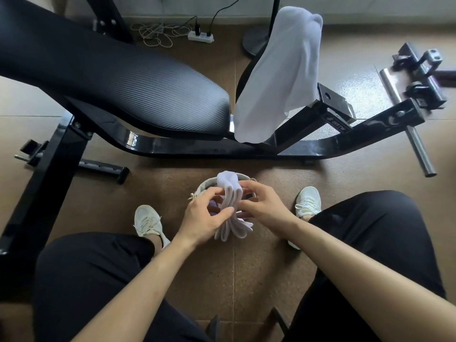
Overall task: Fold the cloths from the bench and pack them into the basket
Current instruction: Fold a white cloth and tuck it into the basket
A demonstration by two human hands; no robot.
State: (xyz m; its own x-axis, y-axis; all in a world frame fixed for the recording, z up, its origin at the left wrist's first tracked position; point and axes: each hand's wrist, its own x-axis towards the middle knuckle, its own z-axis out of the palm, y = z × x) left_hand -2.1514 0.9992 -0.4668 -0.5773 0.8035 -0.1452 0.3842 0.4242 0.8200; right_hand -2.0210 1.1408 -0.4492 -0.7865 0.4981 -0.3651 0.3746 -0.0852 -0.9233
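Head view: brown floor, black bench, folded cloth.

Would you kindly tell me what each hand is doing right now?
Left hand: closed, gripping the folded white cloth.
Right hand: closed, gripping the same cloth.

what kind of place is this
Most likely a home gym or workout room: a black padded weight bench fills the view, a steel bar sticks out of its frame, and a power strip lies by the wall.
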